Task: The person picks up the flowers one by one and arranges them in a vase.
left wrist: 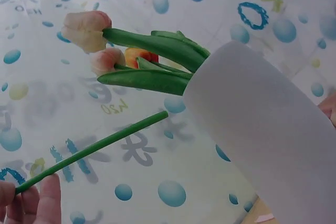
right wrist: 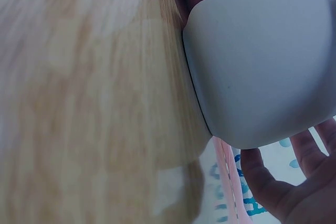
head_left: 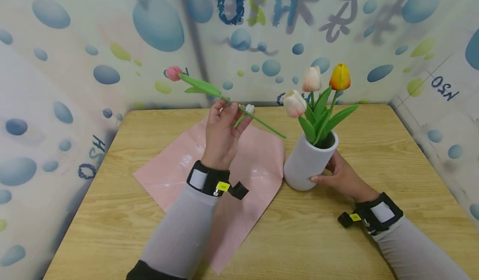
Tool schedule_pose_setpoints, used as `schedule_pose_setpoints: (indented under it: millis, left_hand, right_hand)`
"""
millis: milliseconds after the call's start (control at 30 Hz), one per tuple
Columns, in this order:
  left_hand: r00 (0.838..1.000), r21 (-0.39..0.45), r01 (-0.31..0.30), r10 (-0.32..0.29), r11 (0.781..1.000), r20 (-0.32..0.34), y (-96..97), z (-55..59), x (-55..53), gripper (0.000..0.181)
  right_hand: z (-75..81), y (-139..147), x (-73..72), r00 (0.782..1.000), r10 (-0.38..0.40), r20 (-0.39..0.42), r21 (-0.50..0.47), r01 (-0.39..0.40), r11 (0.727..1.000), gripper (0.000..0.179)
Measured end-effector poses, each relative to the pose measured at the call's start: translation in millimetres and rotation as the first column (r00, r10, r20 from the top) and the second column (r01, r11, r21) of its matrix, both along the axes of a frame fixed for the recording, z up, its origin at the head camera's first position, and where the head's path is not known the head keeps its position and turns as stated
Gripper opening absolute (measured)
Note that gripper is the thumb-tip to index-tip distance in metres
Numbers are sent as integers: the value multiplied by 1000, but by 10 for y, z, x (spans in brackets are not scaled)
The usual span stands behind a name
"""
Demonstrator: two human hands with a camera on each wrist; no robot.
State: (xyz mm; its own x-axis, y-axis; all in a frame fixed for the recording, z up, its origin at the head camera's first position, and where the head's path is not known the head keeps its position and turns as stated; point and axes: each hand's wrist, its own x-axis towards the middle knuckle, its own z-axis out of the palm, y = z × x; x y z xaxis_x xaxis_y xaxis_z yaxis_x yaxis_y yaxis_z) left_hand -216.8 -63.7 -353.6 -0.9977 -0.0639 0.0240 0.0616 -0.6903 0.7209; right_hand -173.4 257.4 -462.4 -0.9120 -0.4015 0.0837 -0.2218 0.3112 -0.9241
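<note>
My left hand (head_left: pixel 223 134) pinches a pink tulip (head_left: pixel 174 73) by its green stem, holding it above a pink sheet (head_left: pixel 168 163). The bloom points to the upper left. Its stem's free end (left wrist: pixel 164 115) angles toward the vase in the left wrist view. My right hand (head_left: pixel 346 178) grips the lower right side of a white vase (head_left: pixel 310 159), thumb on the near side, other fingers mostly hidden behind. Out of the vase rise two pale pink tulips (head_left: pixel 312 79) and an orange-yellow one (head_left: pixel 339 77), with green leaves. A white flower (head_left: pixel 249 109) shows behind my left fingers.
The wooden table (head_left: pixel 393 163) reaches back to a white wall covering (head_left: pixel 269 84) with blue spots and lettering. Beneath my left arm the pink sheet spreads across the table's left and middle, with its right edge close to the vase.
</note>
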Motion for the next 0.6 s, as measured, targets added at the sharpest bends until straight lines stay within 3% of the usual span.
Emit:
schedule_pose_setpoints:
  millis: [300, 467, 600]
  left_hand:
    - [999, 14, -41, 41, 999, -1, 186, 164, -33, 19]
    - [998, -8, -30, 30, 1000, -51, 281, 210, -27, 17]
    - [995, -75, -33, 26, 997, -99, 358, 237, -8, 18]
  right_hand:
    - [2, 0, -11, 1000, 3, -12, 1, -3, 1000, 94]
    - [2, 1, -4, 1000, 1, -21, 0, -1, 1000, 94]
    - [0, -3, 0, 1000, -2, -15, 0, 2, 1000, 94]
